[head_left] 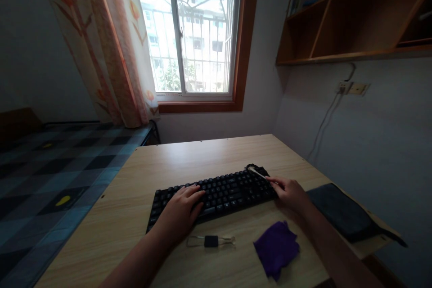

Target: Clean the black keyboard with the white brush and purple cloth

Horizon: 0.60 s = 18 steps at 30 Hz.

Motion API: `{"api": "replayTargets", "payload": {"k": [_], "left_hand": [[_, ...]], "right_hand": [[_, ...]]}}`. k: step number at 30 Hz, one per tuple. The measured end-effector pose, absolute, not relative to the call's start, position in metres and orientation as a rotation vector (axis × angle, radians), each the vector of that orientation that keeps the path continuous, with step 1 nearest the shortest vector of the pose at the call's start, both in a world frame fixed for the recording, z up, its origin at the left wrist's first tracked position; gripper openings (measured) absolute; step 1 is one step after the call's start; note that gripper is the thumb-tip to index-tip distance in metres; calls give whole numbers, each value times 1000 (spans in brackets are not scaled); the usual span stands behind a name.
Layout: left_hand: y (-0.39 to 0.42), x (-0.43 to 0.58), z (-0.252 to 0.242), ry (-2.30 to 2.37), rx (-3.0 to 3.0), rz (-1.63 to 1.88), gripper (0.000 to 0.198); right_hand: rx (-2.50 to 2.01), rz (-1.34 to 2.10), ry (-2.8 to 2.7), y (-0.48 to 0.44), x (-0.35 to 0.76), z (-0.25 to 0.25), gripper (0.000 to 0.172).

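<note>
A black keyboard (222, 193) lies slantwise on a light wooden desk (145, 180). My left hand (180, 213) rests flat on the keyboard's left part, fingers stretched over the keys. My right hand (288, 191) is closed at the keyboard's right end, pinching a thin pale stick (258, 172) that slants up over the far right keys. In front of the keyboard lie a small wire keycap puller with a black middle (211, 240) and a crumpled purple cloth (276, 247).
A dark flat pouch (340, 211) lies at the desk's right edge by the wall. A bed with a checked cover (50, 175) stands left of the desk. A window (195, 31) with a curtain (111, 45) is ahead; wooden shelves (354, 13) hang at upper right.
</note>
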<state>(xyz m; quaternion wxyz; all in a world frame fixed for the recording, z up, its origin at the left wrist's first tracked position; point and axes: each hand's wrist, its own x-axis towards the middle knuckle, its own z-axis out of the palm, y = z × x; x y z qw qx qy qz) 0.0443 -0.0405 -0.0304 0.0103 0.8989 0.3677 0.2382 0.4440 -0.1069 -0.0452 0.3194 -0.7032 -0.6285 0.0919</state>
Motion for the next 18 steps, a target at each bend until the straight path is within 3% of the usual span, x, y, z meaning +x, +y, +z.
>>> {"api": "replayTargets", "payload": {"k": [7,13,18], "left_hand": [[-40,46,-30,1133,2816,762,30],[-40,45,-31,1129,2822,774,30],[-39,44,-32,1136,2818,766,30]], "right_hand": [[-2151,90,-1459,-109,464,-44,39],[-1870,211,-1620,-107,446,-42,39],[-2043,112,-1534,-110,459,-44,36]]}}
